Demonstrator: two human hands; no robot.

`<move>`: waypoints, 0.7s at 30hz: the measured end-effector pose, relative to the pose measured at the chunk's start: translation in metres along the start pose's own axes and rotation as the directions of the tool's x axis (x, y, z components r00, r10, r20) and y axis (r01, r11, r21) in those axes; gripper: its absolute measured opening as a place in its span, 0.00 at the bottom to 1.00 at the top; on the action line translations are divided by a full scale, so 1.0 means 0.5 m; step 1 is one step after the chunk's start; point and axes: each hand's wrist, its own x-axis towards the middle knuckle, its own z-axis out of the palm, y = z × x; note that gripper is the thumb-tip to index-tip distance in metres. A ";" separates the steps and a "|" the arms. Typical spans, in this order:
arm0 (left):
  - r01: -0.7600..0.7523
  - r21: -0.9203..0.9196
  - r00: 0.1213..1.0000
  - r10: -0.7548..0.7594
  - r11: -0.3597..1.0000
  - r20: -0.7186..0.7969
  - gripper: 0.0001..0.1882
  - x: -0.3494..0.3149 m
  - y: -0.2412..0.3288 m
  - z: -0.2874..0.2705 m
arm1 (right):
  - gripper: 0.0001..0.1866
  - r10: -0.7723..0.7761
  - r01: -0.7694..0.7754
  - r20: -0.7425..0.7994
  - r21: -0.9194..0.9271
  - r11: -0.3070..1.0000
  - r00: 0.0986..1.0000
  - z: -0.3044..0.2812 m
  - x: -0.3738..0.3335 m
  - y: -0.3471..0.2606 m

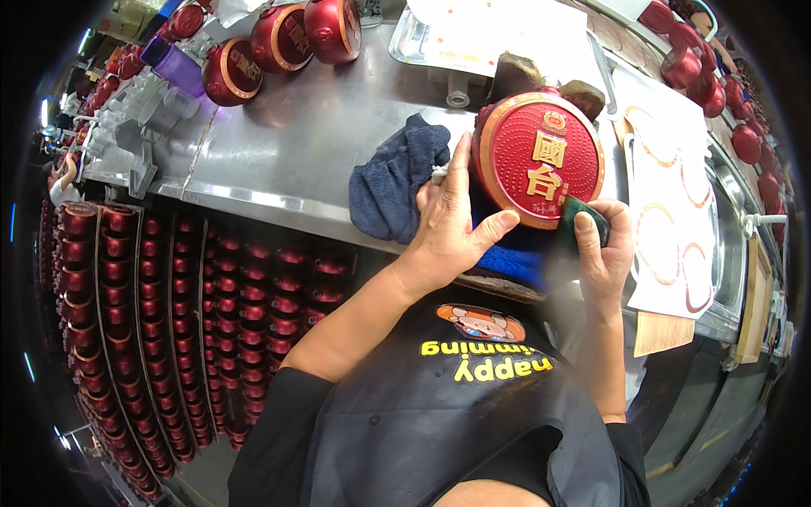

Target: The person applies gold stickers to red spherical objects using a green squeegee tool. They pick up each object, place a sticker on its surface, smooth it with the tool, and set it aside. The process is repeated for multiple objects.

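Note:
A round red bottle with a studded face, gold raised characters and a gold rim leans on dark padded supports at the bench front. My left hand grips its lower left edge, with fingers along the side and thumb at the bottom rim. In my right hand, a flat dark green scraper is pinched between thumb and fingers. Its edge meets the face at the lower right, beside small gold lettering. A navy cloth lies left of my left hand. Bright blue cloth shows below the bottle.
Several similar red bottles stand at the back left of the steel bench, near a purple container. White sheets with gold ring-shaped strips lie at right. Racks of red bottles fill the lower left.

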 end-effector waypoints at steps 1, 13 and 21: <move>0.069 -0.056 0.997 -0.068 0.996 0.026 0.61 0.001 0.004 0.000 | 0.11 -0.004 0.004 -0.006 -0.015 1.000 1.000 0.000 0.000 0.001; 0.028 0.122 1.000 -0.026 0.992 -0.014 0.66 0.002 0.008 0.012 | 0.14 -0.020 0.020 -0.026 -0.010 1.000 0.999 0.004 -0.001 0.009; 0.059 -0.222 0.998 -0.057 0.973 0.018 0.53 0.002 -0.009 -0.001 | 0.13 0.003 -0.004 -0.042 -0.016 1.000 0.999 0.002 -0.002 0.011</move>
